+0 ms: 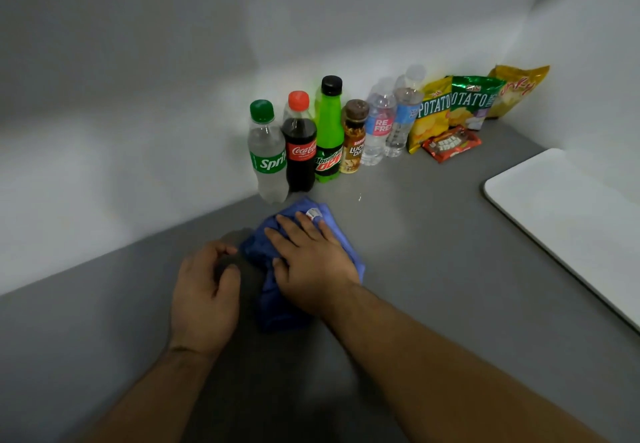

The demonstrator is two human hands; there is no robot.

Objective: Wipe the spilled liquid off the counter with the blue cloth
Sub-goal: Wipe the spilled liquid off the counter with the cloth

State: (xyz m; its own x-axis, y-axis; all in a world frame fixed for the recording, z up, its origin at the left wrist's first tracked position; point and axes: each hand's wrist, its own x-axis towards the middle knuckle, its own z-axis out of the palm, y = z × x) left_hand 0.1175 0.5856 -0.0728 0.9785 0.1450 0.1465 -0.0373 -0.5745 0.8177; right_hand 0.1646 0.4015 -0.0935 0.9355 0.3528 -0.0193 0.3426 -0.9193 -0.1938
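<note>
The blue cloth (pixel 277 300) lies bunched on the grey counter (pixel 433 269), just in front of the bottles. My right hand (pixel 311 262) presses flat on top of it, fingers spread. Just left of the cloth my left hand (pixel 204 293) rests on the counter with its fingers curled, touching the cloth's left edge; whether it grips the cloth I cannot tell. A small wet glint of liquid (pixel 360 197) shows on the counter beyond the cloth, near the bottles.
A row of bottles stands against the wall: Sprite (pixel 266 155), Coca-Cola (pixel 299 144), Mountain Dew (pixel 329 130), a brown bottle (pixel 354 137), two water bottles (pixel 391 120). Snack bags (pixel 457 110) fill the corner. A white tray (pixel 568 220) lies at the right.
</note>
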